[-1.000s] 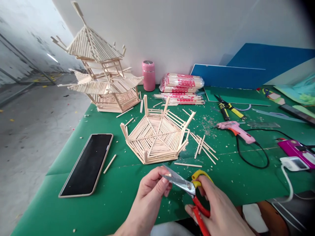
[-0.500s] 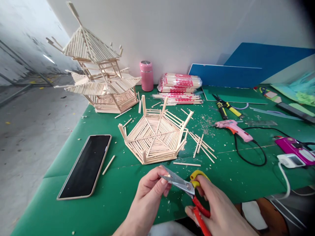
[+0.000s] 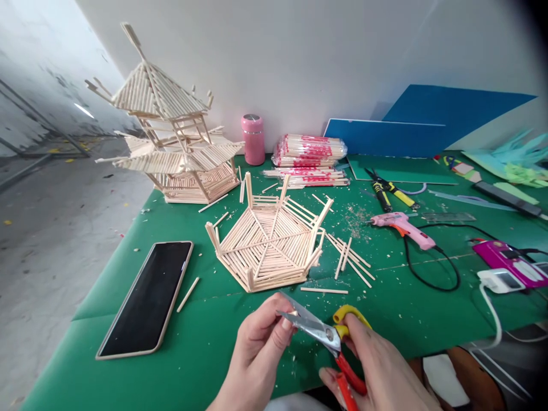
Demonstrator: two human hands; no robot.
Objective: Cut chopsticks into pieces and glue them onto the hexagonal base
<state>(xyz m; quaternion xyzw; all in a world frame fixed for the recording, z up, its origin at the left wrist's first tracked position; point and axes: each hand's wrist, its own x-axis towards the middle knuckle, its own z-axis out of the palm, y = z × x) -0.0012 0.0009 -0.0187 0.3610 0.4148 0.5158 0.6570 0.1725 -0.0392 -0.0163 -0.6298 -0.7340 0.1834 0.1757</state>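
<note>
My left hand (image 3: pixel 256 353) is closed in a pinch on a small wooden stick (image 3: pixel 294 313), of which only a pale end shows. My right hand (image 3: pixel 383 365) grips scissors (image 3: pixel 315 327) by their red and yellow handles. The parted blades lie across the stick's end, close to my left fingertips. Just beyond the hands, a hexagonal stick base (image 3: pixel 270 242) with short upright posts rests on the green table (image 3: pixel 205 354). One loose stick (image 3: pixel 324 290) lies between the base and the scissors.
At the back left stands a stick pagoda (image 3: pixel 188 157). A phone (image 3: pixel 145 299) lies at left. Behind are a pink bottle (image 3: pixel 254 140) and bagged sticks (image 3: pixel 309 151). To the right are loose sticks (image 3: pixel 351 260), pliers (image 3: pixel 387 191), and a corded pink glue gun (image 3: pixel 402 226).
The view has shifted slightly, so most things appear a little lower. Both hands keep their hold, and the scissor blades remain at the stick.
</note>
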